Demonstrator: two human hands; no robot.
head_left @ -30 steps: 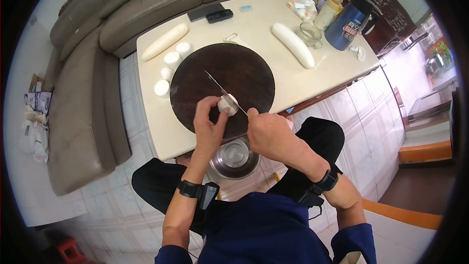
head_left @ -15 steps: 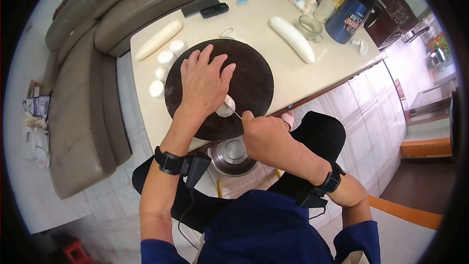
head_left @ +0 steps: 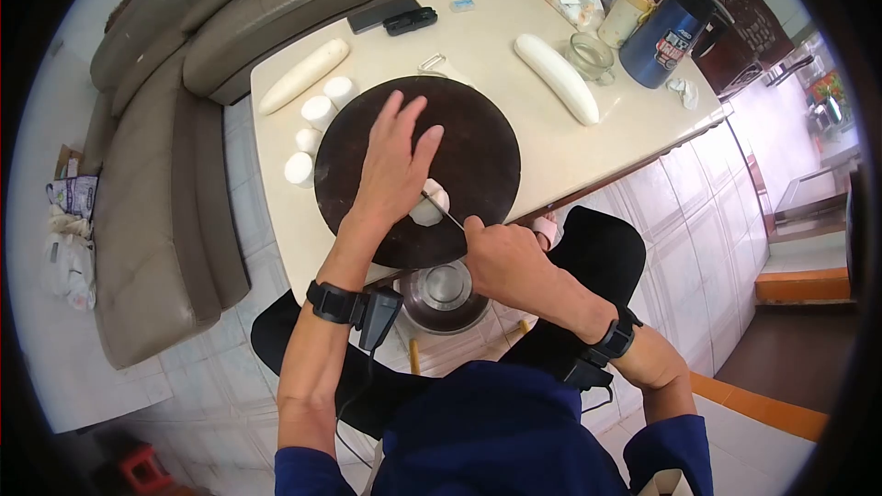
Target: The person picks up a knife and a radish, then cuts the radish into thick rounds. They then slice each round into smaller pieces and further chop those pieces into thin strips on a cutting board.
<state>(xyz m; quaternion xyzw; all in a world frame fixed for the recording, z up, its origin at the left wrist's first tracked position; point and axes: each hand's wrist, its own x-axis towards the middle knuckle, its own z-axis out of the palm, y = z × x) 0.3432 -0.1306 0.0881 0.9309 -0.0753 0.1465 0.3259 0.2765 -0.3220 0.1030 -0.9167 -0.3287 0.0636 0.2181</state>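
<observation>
A dark round cutting board (head_left: 478, 138) lies at the table's near edge. On it sits a short white radish piece (head_left: 428, 212), with the thin blade of a knife (head_left: 446, 209) across its top. My right hand (head_left: 510, 262) is wrapped around the knife's handle, which is hidden in the fist. My left hand (head_left: 395, 165) hovers over the board with fingers stretched and spread, its thumb side close by the radish piece. Left of the board stand several cut white radish chunks (head_left: 319, 112). A long white radish (head_left: 305, 75) lies beyond them, and a peeled radish (head_left: 557, 79) rests to the right.
A peeler (head_left: 434, 62) lies just behind the board. Toward the right end stand a glass mug (head_left: 590, 57), a cream bottle (head_left: 625, 16) and a blue thermos (head_left: 666, 35). Below the table edge, between my knees, is a metal pot (head_left: 444, 287). A sofa (head_left: 276, 18) borders the far side.
My left hand has lifted slightly and drawn its fingers narrower, uncovering more of the radish piece. The knife blade still lies across the piece; the view has shifted slightly.
</observation>
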